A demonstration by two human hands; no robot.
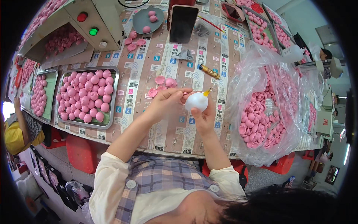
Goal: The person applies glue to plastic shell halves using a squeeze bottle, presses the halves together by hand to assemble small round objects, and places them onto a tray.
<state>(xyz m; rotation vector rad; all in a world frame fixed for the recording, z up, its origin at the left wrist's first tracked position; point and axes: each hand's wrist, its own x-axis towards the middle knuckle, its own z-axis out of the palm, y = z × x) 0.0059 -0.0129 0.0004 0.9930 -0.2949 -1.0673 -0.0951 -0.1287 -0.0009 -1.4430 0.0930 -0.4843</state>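
Observation:
A white, round squeeze bottle (196, 103) with a yellow tip (206, 93) is gripped in my right hand (205, 118), its thumb pressed on the side. My left hand (164, 104) is closed, pinching a small pink plastic piece (184, 98) right beside the bottle; my fingers partly hide this piece. Just beyond my left hand, several pink pieces lie on the table, among them a hollow cup-shaped piece (159, 80) and a rounded one (170, 82).
At left stands a metal tray (115, 98) of pink balls (88, 86). A clear plastic bag (235, 108) with pink shells (255, 127) sits at right. Farther back are a phone (183, 24), a grey plate (140, 21), a gold-and-black tube (209, 71) and a machine (106, 22).

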